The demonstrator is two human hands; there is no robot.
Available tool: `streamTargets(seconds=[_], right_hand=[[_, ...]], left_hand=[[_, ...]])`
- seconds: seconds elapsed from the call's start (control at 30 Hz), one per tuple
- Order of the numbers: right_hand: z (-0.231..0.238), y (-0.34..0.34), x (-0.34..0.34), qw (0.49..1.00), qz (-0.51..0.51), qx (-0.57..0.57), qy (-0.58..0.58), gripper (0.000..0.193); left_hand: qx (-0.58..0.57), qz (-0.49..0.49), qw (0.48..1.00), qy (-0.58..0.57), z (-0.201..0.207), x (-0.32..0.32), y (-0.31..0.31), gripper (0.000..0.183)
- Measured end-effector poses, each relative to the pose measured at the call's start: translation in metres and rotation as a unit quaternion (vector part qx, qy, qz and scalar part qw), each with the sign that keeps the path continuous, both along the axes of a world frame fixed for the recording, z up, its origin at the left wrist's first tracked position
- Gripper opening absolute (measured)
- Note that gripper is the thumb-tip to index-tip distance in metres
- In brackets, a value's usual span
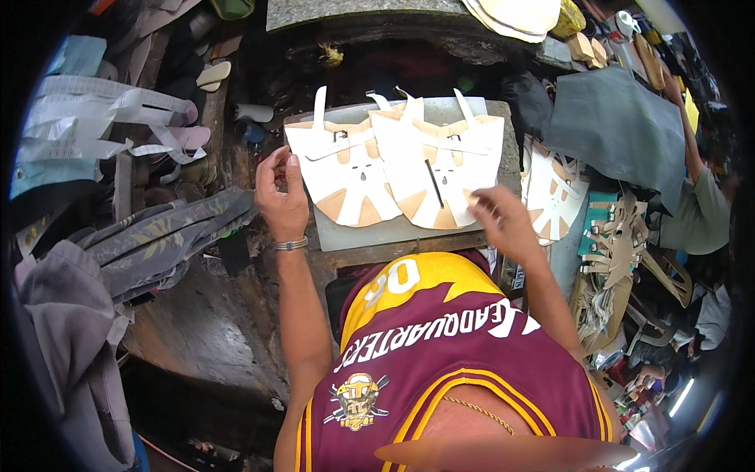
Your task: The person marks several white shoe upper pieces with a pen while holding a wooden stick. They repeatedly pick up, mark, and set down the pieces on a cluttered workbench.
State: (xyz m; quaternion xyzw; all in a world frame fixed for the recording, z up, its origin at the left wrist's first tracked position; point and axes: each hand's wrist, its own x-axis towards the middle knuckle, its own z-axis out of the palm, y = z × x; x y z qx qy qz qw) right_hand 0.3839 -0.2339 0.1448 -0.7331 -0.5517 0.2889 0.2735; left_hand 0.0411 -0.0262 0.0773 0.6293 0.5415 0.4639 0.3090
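Note:
Two flat white-and-tan cut-out pieces with straps and small buckles lie side by side on a grey board in front of me; they look like leather shoe uppers. The left upper (344,169) tucks partly under the right upper (464,161). A thin black stick (434,183) rests slantwise on the right one. Beside the left upper's outer edge is my left hand (281,193), fingers loosely bent, thumb apart, nothing visible in it. My right hand (503,224), slightly blurred, reaches to the right upper's lower right corner with its fingers apart; whether it touches the piece I cannot tell.
The grey board (354,237) sits on a dark bench. More white-and-tan pieces (550,193) lie to the right, near a dark grey sheet (617,126) and a stack of tan strapped pieces (617,244). Cloth (157,240) hangs at left. Another person's arm (688,134) shows far right.

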Motion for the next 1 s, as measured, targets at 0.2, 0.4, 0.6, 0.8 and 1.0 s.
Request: streamTargets(seconds=[0.2,0.4,0.6,0.8,1.0], right_hand=[[0.007,-0.003,-0.016,0.991,0.114,-0.075,-0.001,0.034],[0.006,0.011,-0.003,0.998,0.049,-0.03,-0.007,0.031],[0.001,-0.007,-0.025,0.988,0.107,-0.106,0.029,0.033],[0.001,-0.033,-0.015,0.988,0.081,-0.128,-0.002,0.038],[-0.009,-0.026,-0.029,0.995,0.047,-0.067,0.057,0.035]], left_hand=[[-0.018,0.019,1.0,-0.014,0.002,-0.015,0.021,0.023],[-0.019,0.06,0.998,-0.018,0.004,-0.05,0.033,0.025],[0.014,-0.009,0.999,0.034,0.024,-0.026,0.051,0.024],[0.083,-0.083,0.993,-0.002,0.044,0.011,0.087,0.023],[-0.03,-0.092,0.995,0.034,0.03,0.007,0.071,0.026]])
